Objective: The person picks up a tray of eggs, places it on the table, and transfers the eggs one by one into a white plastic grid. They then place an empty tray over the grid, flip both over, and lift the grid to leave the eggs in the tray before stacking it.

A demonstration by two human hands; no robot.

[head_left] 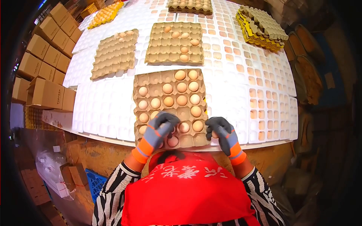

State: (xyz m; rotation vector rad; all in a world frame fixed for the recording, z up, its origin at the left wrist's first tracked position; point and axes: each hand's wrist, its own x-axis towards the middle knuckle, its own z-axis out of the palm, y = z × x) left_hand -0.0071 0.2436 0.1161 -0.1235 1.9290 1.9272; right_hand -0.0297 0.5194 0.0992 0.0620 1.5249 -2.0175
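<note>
A brown pulp egg tray point(186, 141) lies at the table's near edge, with eggs in many of its cups and some cups bare. Over its lower left part is my left hand point(161, 126), in a grey and orange glove with the fingers curled down. Egg shell shows under those fingertips, but whether they grip it is hidden. Just off the tray's right edge, my right hand point(222, 135), gloved alike, is closed around an egg point(215, 134). Close to the left fingers, a pinkish egg point(172, 141) sits in the tray's front row.
Farther back lie two brown trays, one point(175, 43) with several eggs and another point(115, 54) with a few. White moulded trays point(230, 109) cover the table. Stacked egg trays point(260, 28) stand at the back right. Cardboard boxes point(47, 92) are piled on the left.
</note>
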